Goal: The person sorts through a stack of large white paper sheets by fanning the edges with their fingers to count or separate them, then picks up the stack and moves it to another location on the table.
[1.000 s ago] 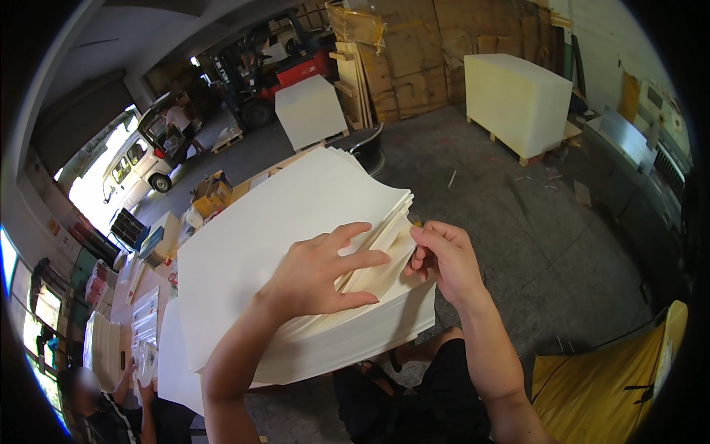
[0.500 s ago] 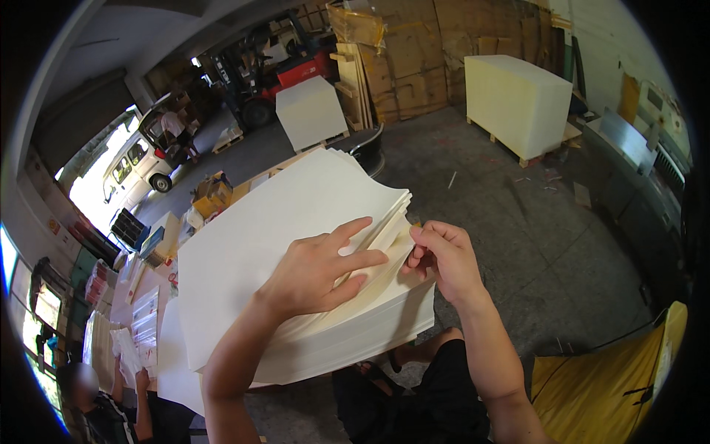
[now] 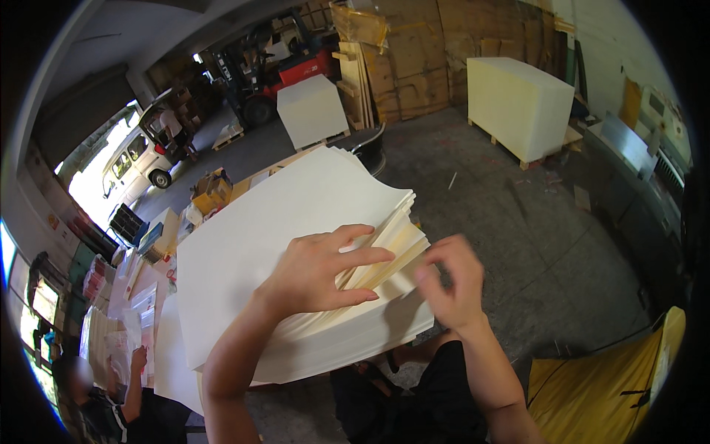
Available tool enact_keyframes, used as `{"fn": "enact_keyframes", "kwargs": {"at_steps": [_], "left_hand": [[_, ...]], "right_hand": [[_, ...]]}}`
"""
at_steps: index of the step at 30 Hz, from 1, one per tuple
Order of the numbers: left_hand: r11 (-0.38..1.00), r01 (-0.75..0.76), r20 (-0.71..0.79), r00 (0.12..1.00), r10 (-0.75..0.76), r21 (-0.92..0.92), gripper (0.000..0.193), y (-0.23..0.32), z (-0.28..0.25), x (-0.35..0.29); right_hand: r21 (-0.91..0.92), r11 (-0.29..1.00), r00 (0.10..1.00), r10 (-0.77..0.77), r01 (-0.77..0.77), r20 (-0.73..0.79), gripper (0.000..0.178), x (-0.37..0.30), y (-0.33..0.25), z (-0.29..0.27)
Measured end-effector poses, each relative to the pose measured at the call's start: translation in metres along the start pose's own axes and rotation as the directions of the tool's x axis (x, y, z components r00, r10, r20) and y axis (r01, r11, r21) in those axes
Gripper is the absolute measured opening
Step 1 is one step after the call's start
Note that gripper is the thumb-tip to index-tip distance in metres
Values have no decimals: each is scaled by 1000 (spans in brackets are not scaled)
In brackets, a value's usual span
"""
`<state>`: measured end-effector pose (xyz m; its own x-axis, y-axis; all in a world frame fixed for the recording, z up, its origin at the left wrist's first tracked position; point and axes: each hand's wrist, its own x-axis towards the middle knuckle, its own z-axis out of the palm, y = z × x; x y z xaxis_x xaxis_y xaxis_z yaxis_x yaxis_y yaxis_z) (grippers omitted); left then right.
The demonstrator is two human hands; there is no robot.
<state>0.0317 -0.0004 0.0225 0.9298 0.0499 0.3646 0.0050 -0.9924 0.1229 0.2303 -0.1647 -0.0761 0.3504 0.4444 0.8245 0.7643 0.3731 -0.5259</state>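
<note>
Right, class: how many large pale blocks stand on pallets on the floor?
2: the left block in front of the red forklift, and the right block near the brown cardboard. More could be hidden.

Under my left fingers (image 3: pixel 366 257) the paper sheets (image 3: pixel 259 214) look smooth and matt. Around me I see glossy clear plastic film (image 3: pixel 144 302), dull cardboard (image 3: pixel 408 96), bare, matt wooden boards (image 3: pixel 356 85), a shiny metal panel (image 3: pixel 627 144), a dull concrete-looking floor (image 3: pixel 510 229) and a creased, cloth-like yellow cover (image 3: pixel 595 388).
</note>
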Motion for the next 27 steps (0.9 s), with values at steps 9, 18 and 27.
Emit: {"fn": "enact_keyframes", "kwargs": {"at_steps": [9, 18, 27], "left_hand": [[956, -74, 103, 994, 46, 284, 84, 23, 20, -1], [959, 11, 42, 999, -24, 285, 94, 16, 29, 3], [937, -6, 33, 999, -6, 349, 92, 13, 37, 3]], "right_hand": [[91, 990, 841, 39, -104, 540, 37, -5, -6, -9], [121, 980, 828, 66, -159, 557, 44, 2, -10, -13], [187, 970, 849, 33, -154, 528, 42, 4, -9, -6]]}}
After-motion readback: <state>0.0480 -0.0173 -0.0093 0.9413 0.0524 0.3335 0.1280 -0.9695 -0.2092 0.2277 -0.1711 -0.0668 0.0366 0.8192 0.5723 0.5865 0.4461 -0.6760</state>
